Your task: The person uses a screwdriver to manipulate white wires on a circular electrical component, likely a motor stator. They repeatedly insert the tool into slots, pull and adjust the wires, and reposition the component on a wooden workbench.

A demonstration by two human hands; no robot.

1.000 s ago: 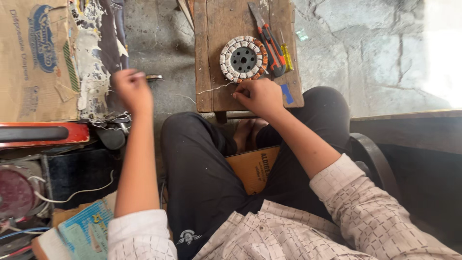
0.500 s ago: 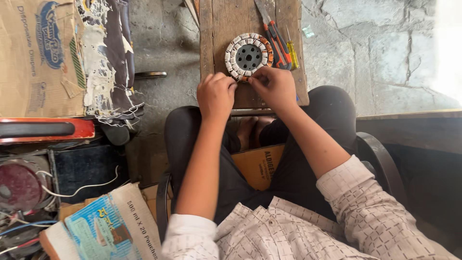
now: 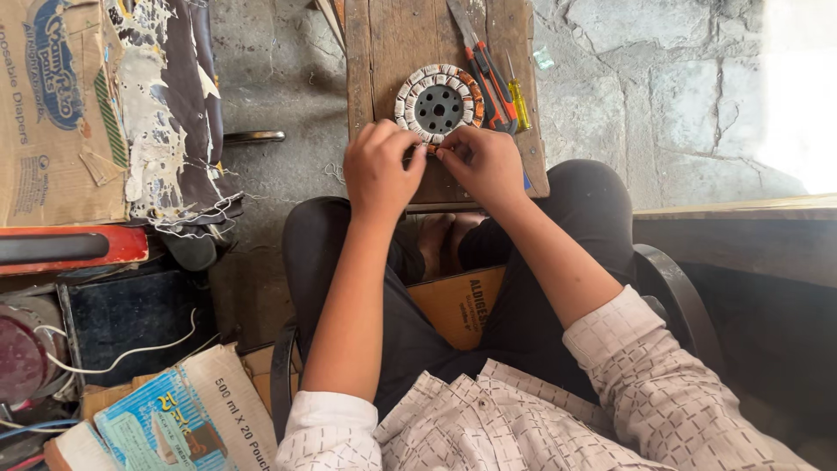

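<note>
The round motor stator (image 3: 438, 103), a ring of pale wound coils with orange showing between them and a dark hub pierced by small holes, lies flat on the wooden board (image 3: 384, 52) in front of my knees. My left hand (image 3: 381, 167) sits at its near left edge, fingers curled down and bunched close, the tips meeting the rim. My right hand (image 3: 485, 163) is at the near right edge, its thumb and forefinger drawn together as if pinching something fine at the lowest coils; what sits between them is too small for me to tell. The two hands almost touch each other below the ring.

Just right of the stator, on the same board, I see pliers with red handles (image 3: 489, 80) and a screwdriver with a yellow handle (image 3: 519, 98), lying side by side and pointing away from me. The board rests over my lap, dark trousers on either side.

Further out to the left there is a cardboard box (image 3: 52, 113) with a paint-stained dark cloth (image 3: 170, 122) beside it, and a red tool case (image 3: 74, 247) below them. To the right lies a rough stone floor (image 3: 663, 96).
</note>
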